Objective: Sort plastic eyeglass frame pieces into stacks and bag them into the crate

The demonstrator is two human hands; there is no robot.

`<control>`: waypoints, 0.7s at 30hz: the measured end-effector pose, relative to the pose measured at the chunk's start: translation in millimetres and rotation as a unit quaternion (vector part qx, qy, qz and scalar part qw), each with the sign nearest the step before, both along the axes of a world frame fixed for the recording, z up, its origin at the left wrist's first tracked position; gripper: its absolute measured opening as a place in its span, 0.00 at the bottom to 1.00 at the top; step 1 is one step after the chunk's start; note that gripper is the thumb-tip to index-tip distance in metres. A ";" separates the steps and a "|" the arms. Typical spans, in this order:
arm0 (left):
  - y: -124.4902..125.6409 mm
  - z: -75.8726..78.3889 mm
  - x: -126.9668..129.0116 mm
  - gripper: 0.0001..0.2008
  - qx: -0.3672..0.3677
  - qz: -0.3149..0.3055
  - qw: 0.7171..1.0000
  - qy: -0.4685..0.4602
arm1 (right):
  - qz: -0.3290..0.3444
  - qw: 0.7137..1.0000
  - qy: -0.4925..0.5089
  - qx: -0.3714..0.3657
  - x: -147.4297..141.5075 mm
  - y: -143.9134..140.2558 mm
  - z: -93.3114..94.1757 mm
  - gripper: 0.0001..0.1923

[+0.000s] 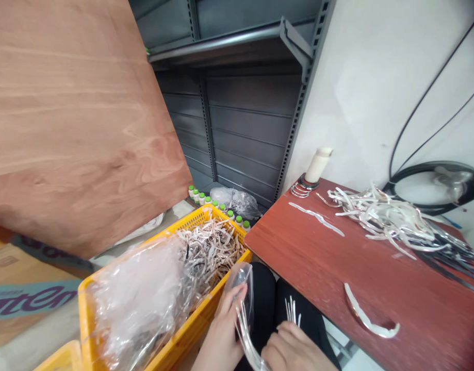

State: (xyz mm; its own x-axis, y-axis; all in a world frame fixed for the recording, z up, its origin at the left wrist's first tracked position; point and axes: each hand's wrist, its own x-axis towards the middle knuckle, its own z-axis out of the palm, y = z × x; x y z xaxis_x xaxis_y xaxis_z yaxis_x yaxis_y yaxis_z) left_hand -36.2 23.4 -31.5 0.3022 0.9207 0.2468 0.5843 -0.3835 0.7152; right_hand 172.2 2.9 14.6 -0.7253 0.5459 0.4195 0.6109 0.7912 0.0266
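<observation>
My left hand (228, 322) is closed on a small clear plastic bag (245, 275), held upright above my lap. A bundle of thin, shiny, pale strips (246, 335) curves from beside the left fingers down to my right hand (293, 350). That hand is wrapped round the bundle, and several strip ends poke out above its knuckles. Whether the far ends of the strips lie inside the bag or against it, I cannot tell. On the red-brown table (298, 247) lie a curved white strip (370, 320), a straighter one (317, 218) and a tangled pile of strips (387, 216).
Left of my knees stands a yellow crate (198, 314) holding loose strips and clear plastic bags (140, 293). Behind it are green-capped bottles (239, 220) and a grey shelf (237, 46). A white roll (317, 165) stands at the table's back. Black cable (403, 206) lies coiled by the wall.
</observation>
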 end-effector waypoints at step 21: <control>-15.0 -15.1 9.0 0.53 0.108 -0.005 0.962 0.252 | -0.127 0.991 0.039 0.021 -32.1 17.4 -23.1 0.07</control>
